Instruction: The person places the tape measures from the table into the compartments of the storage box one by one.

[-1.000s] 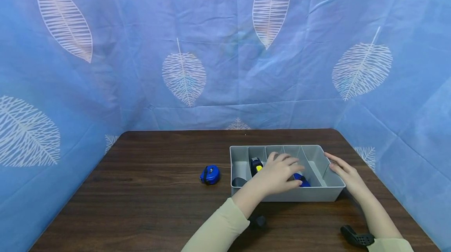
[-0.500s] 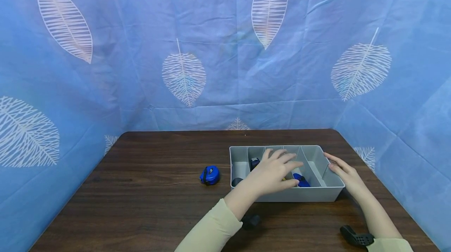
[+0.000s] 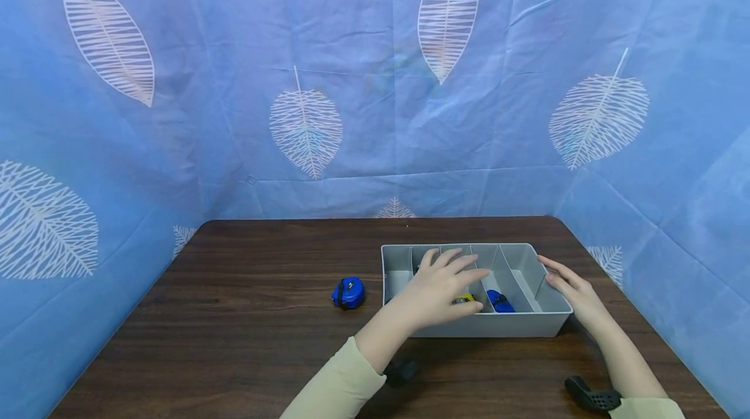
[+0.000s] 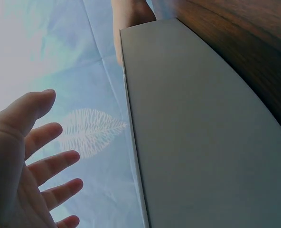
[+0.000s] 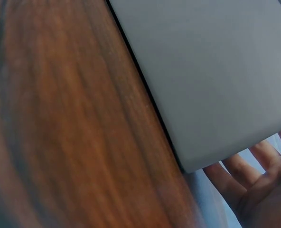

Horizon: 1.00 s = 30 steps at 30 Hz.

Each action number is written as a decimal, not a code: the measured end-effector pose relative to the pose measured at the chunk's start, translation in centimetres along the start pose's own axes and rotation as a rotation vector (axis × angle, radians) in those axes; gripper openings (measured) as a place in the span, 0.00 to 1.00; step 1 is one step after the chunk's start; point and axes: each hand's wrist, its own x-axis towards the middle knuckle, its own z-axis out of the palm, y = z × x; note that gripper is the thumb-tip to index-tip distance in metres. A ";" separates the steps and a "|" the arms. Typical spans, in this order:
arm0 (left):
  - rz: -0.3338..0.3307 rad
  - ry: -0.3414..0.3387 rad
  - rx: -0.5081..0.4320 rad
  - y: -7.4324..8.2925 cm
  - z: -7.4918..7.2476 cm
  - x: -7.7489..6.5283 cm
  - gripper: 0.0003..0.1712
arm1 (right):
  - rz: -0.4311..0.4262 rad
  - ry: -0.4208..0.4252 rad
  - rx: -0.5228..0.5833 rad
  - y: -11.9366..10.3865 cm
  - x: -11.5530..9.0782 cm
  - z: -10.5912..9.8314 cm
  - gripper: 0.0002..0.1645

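A grey divided box (image 3: 486, 324) stands on the table's right half. Over its left compartments hovers my left hand (image 3: 436, 289), fingers spread and holding nothing; in the left wrist view that hand (image 4: 31, 156) is apart from the box wall (image 4: 192, 123). My right hand (image 3: 577, 292) rests against the box's right end with its fingers extended, and the right wrist view has the fingers (image 5: 240, 171) along the wall. Inside lie a yellow item (image 3: 464, 298), partly hidden by my left hand, and a blue item with a black strap (image 3: 500, 301).
On the table left of the box sits a rounded blue object with a black band (image 3: 348, 293), which looks like a tape measure. A dark wooden table (image 3: 234, 341) bears everything. Blue cloth with white leaf prints (image 3: 351, 146) hangs behind and at both sides.
My left hand has moved left over the box, fingers still spread. The yellow item has come into sight, while the dark item farther left is now mostly covered. My right hand stays put.
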 end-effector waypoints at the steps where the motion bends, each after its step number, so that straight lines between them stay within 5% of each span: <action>1: 0.000 0.003 -0.008 -0.1 0.0 -0.2 0.32 | -0.002 0.000 -0.001 0.0 0.0 0.0 0.35; 30: -0.136 0.053 -0.144 -3.5 -0.4 -5.0 0.34 | -0.020 0.022 -0.024 0.0 0.1 0.1 0.34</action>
